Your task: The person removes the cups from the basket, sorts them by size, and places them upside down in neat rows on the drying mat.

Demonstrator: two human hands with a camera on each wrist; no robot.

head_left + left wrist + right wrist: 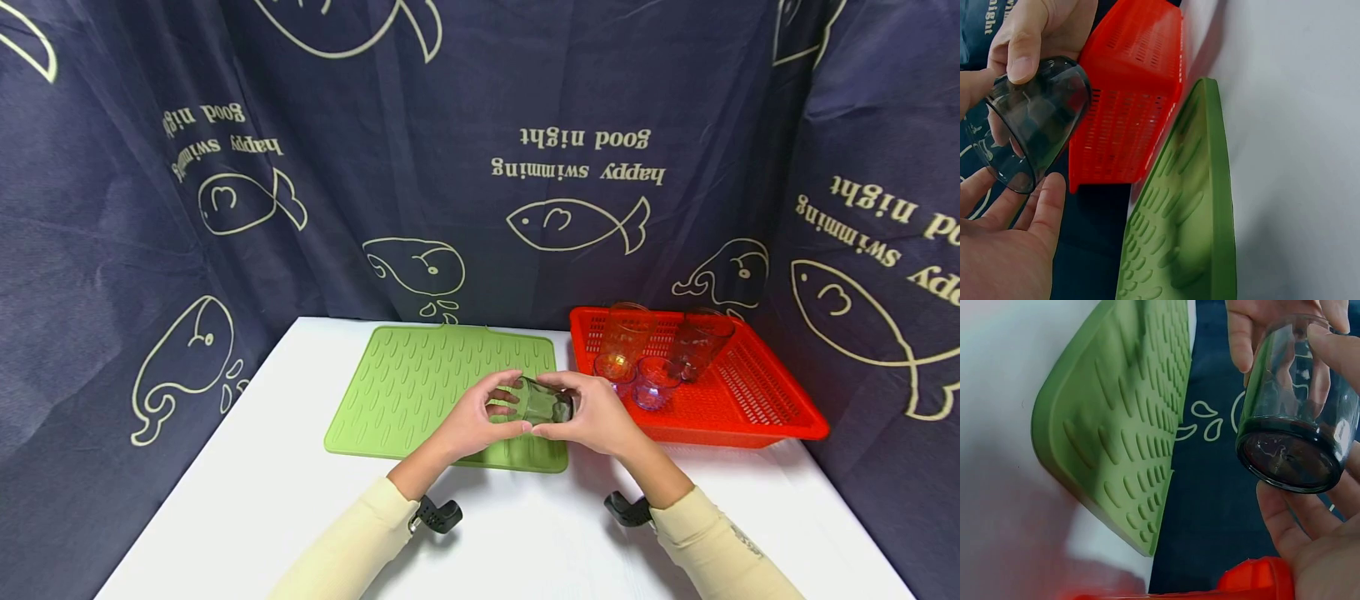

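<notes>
Both hands hold a grey tinted drinking glass (542,404), raised over the front right part of the green ridged mat (442,375). It lies on its side, its rim toward the left hand (480,417) and its thick dark base toward the right hand (596,412). The left thumb and fingers are spread around the rim end, with fingertips at the rim in the left wrist view. From the other side, the right fingers and thumb grip the glass near its base (1288,459). Nothing shows inside the see-through glass.
A red plastic basket (780,417) stands at the right. In it are an amber tall glass (628,329), a dark tall glass (697,346) and two small purplish glasses (656,387). A dark blue printed curtain (450,167) surrounds the white table (255,492).
</notes>
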